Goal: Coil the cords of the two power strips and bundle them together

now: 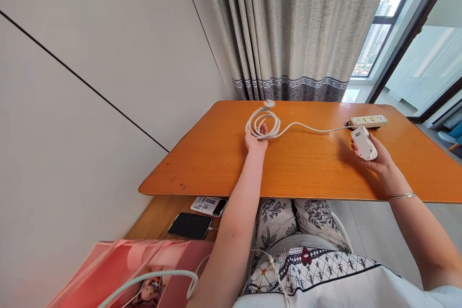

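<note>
My left hand (256,142) is closed on a white cable (276,125) wound into several loose loops above the table. A blurred pale end of the cable (269,104) sticks up over the loops. From the coil, the cable runs right in a loose wave to the front end of a white computer mouse (365,144). My right hand (378,156) grips that mouse, its underside with a small label facing me. Just behind it lies a white power strip (370,121) with a dark part at its left end.
An orange-brown wooden table (202,163) spans the front, with a grey curtain (303,24) behind. Below its near edge lie a black phone (190,225) and a white printed box (204,205) with a dark device on it. A pink bag (104,269) stands at lower left.
</note>
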A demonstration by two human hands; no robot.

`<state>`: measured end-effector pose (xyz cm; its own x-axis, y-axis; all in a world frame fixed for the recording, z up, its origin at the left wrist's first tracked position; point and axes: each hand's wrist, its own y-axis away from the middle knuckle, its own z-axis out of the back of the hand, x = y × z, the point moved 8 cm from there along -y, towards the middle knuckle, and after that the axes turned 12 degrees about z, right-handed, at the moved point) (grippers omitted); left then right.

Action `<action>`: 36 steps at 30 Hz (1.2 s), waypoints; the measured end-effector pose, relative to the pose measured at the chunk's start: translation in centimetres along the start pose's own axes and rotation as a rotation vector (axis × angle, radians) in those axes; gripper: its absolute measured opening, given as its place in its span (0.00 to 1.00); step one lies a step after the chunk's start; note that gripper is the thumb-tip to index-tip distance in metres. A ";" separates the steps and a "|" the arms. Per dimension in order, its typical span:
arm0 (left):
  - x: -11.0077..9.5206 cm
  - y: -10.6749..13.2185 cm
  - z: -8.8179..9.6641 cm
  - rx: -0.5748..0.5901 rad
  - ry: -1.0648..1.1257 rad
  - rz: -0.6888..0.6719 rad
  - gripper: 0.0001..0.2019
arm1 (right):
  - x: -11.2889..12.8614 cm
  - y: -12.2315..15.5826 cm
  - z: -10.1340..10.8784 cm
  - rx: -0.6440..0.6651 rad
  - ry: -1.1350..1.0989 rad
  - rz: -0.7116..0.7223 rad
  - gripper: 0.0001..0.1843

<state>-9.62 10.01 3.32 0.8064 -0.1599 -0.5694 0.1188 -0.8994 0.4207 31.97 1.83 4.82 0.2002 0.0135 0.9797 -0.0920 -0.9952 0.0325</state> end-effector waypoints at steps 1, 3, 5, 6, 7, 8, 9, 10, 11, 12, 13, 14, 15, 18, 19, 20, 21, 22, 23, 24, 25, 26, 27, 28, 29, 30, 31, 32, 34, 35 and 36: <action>-0.7 0.2 0.5 -0.016 0.077 -0.014 0.17 | -0.1 0.3 0.6 -0.011 0.001 -0.017 0.20; -1.7 0.7 1.2 -0.035 0.231 -0.039 0.27 | -0.2 0.9 1.6 -0.012 0.025 -0.033 0.21; -2.1 1.2 1.5 -0.020 0.311 -0.047 0.35 | -0.3 1.4 2.2 0.000 0.070 -0.057 0.21; -2.2 1.4 1.5 -0.008 0.309 -0.050 0.37 | -0.4 1.6 2.5 0.002 0.098 -0.078 0.20; -2.3 1.5 1.4 0.001 0.294 -0.057 0.38 | -0.5 1.8 2.7 0.002 0.131 -0.098 0.20; -2.3 1.6 1.4 0.004 0.274 -0.065 0.38 | -0.5 2.0 2.9 0.000 0.172 -0.108 0.19; -2.4 1.6 1.5 -0.003 0.255 -0.073 0.36 | -0.4 2.0 3.1 0.002 0.226 -0.104 0.19; -2.4 1.5 1.6 -0.018 0.237 -0.078 0.34 | -0.2 2.0 3.4 0.009 0.296 -0.085 0.20; -2.3 1.4 1.7 -0.039 0.218 -0.074 0.30 | 0.2 1.8 3.6 0.020 0.380 -0.052 0.22; -2.1 1.2 1.9 -0.063 0.196 -0.058 0.27 | 0.7 1.6 3.9 0.032 0.477 -0.010 0.24; -1.8 1.0 2.0 -0.087 0.171 -0.030 0.25 | 1.2 1.3 4.3 0.041 0.584 0.032 0.27; -1.3 0.8 2.0 -0.102 0.143 0.008 0.23 | 1.8 1.0 4.8 0.041 0.695 0.066 0.30; -0.8 0.6 1.9 -0.107 0.111 0.049 0.21 | 2.3 0.6 5.6 0.031 0.803 0.088 0.32; 1.3 0.2 1.0 -0.056 -0.012 0.167 0.16 | 3.7 -0.6 8.8 -0.050 1.099 0.091 0.34; 2.1 0.2 0.6 -0.031 -0.061 0.200 0.14 | 4.0 -1.0 9.9 -0.070 1.187 0.083 0.33; 2.9 0.2 0.2 -0.010 -0.111 0.232 0.12 | 4.3 -1.4 10.9 -0.076 1.267 0.075 0.32; 3.6 0.2 -0.1 0.008 -0.161 0.259 0.11 | 4.5 -1.8 11.9 -0.070 1.340 0.062 0.32; 4.3 0.3 -0.4 0.026 -0.208 0.281 0.09 | 4.5 -2.2 12.8 -0.049 1.407 0.046 0.32; 4.8 0.5 -0.7 0.046 -0.254 0.297 0.08 | 4.6 -2.5 13.6 -0.029 1.473 0.029 0.32; 5.4 0.7 -1.0 0.069 -0.299 0.312 0.07 | 4.6 -2.8 14.4 -0.016 1.540 0.012 0.32; 5.8 1.0 -1.3 0.098 -0.346 0.329 0.07 | 4.7 -3.0 15.1 -0.013 1.606 -0.002 0.33; 6.3 1.2 -1.6 0.128 -0.395 0.347 0.06 | 4.8 -3.2 15.7 -0.023 1.667 -0.015 0.33; 6.6 1.5 -1.7 0.151 -0.443 0.366 0.06 | 5.0 -3.3 16.2 -0.038 1.720 -0.023 0.34; 7.0 1.7 -1.8 0.164 -0.490 0.386 0.06 | 5.2 -3.4 16.6 -0.057 1.763 -0.028 0.36; 7.2 1.8 -1.7 0.167 -0.530 0.404 0.06 | 5.3 -3.5 17.0 -0.075 1.794 -0.027 0.38; 7.4 1.9 -1.7 0.163 -0.560 0.418 0.06 | 5.4 -3.6 17.2 -0.090 1.816 -0.022 0.40; 7.5 1.9 -1.6 0.155 -0.577 0.423 0.05 | 5.5 -3.7 17.3 -0.105 1.829 -0.014 0.41; 7.4 1.9 -1.5 0.148 -0.579 0.421 0.05 | 5.6 -3.8 17.4 -0.118 1.836 -0.010 0.41; 7.1 1.7 -1.6 0.138 -0.547 0.385 0.05 | 5.8 -4.0 17.6 -0.143 1.835 -0.021 0.38; 6.8 1.7 -1.7 0.132 -0.519 0.353 0.04 | 5.8 -4.1 17.7 -0.155 1.827 -0.040 0.36; 6.4 1.6 -1.8 0.126 -0.489 0.318 0.04 | 5.9 -4.2 17.8 -0.167 1.813 -0.069 0.35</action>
<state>-3.26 8.27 1.59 0.4273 -0.5713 -0.7007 -0.1784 -0.8131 0.5541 50.86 4.33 6.97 -0.9697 0.2395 -0.0479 -0.2389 -0.9709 -0.0170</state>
